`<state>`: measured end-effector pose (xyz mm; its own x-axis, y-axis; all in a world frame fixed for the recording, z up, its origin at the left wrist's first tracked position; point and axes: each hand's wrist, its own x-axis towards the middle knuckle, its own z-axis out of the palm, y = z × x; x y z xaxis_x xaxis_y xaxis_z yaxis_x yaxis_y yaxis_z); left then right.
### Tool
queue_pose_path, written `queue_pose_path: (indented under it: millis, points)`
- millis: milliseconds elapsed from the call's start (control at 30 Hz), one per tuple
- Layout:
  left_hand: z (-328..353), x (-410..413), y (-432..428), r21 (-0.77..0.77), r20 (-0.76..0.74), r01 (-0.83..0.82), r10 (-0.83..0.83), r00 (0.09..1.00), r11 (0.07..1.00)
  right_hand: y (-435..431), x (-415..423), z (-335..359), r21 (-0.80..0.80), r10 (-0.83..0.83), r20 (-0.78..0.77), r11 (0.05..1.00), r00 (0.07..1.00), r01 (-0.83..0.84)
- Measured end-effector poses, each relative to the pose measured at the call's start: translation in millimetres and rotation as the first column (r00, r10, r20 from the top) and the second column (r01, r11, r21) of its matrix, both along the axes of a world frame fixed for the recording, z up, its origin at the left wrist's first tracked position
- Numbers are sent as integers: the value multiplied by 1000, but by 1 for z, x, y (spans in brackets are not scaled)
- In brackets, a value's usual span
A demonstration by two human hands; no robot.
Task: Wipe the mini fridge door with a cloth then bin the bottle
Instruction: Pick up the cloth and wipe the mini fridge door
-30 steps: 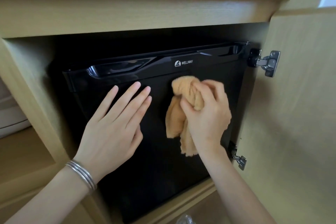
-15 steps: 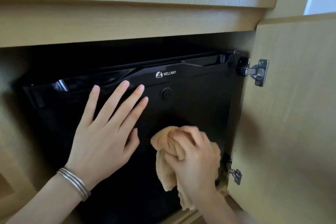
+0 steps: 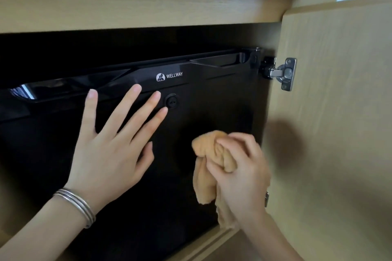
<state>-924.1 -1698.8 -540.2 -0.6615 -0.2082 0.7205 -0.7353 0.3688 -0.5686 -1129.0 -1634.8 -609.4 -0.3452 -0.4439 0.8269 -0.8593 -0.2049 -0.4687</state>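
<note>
A black mini fridge door with a white WELLWAY logo fills a wooden cabinet opening. My left hand lies flat on the door, fingers spread, fingertips near the handle recess and a round keyhole. My right hand clutches a bunched orange cloth and presses it against the door's lower right part. The cloth's tail hangs down below my fist. No bottle is in view.
The light wood cabinet door stands open on the right, held by a metal hinge. A wooden panel runs above the opening, and a wooden ledge borders it below.
My right hand swept the cloth from the door's upper middle, under the logo, down to the lower right, then rose slightly. My left hand stayed flat on the door.
</note>
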Motion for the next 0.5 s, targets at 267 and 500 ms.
queue_pose_path:
  millis: [267,500]
  points:
    - [-2,-2,-2,-6,10,-12,12,1000,1000,-42,5,22,-137,-29,118,990,993,45]
    - [-4,-3,-4,-34,0,9,-9,1000,999,-18,0,28,-113,-17,-26,994,999,14]
